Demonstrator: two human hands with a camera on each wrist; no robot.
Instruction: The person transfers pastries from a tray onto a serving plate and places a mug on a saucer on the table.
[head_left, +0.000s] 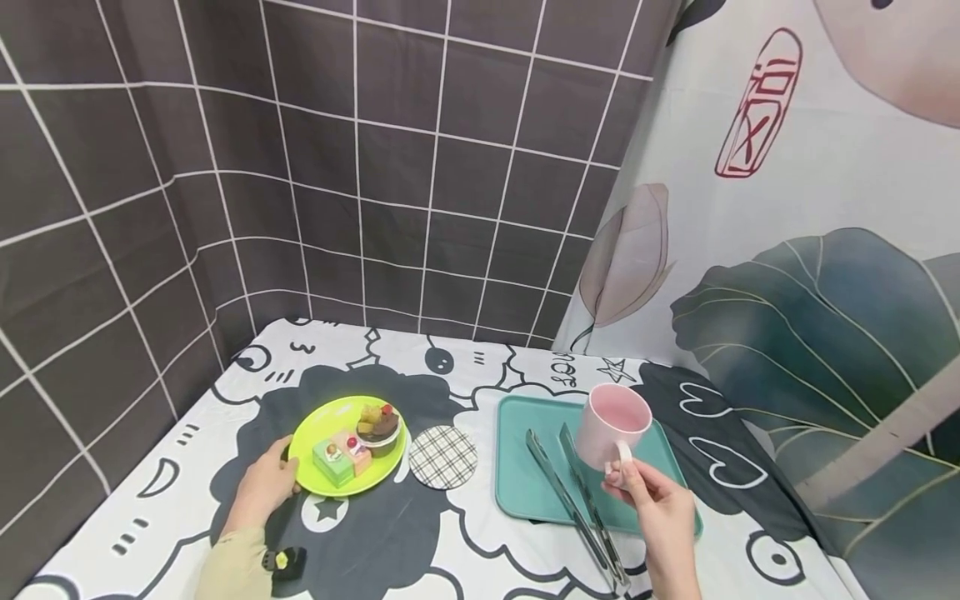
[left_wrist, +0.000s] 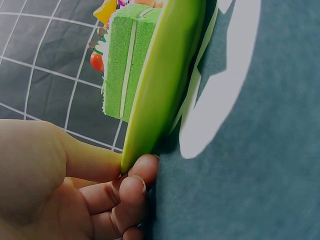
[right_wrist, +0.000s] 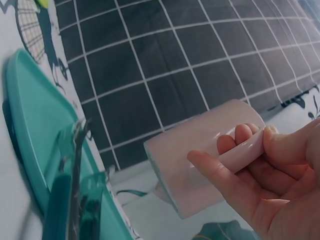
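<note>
My left hand (head_left: pixel 267 482) pinches the near-left rim of a lime-green plate (head_left: pixel 321 422), thumb above and fingers underneath in the left wrist view. Three toy sweets stand on the plate: a green cake square (head_left: pixel 333 463), a pink cake piece (head_left: pixel 357 457) and a dark cupcake (head_left: pixel 379 427) with fruit on top. My right hand (head_left: pixel 662 510) grips a pale pink mug (head_left: pixel 602 429) by its handle, fingers curled through it. In the head view the mug overlaps the right part of a teal tray (head_left: pixel 515 477); its inside shows no contents.
Metal tongs (head_left: pixel 561 486) lie across the tray and stick out over its near edge. Between plate and tray is a round checked coaster (head_left: pixel 443 457). A black-and-white patterned cloth (head_left: pixel 420 533) covers the table, with a dark grid curtain (head_left: pixel 390 167) behind.
</note>
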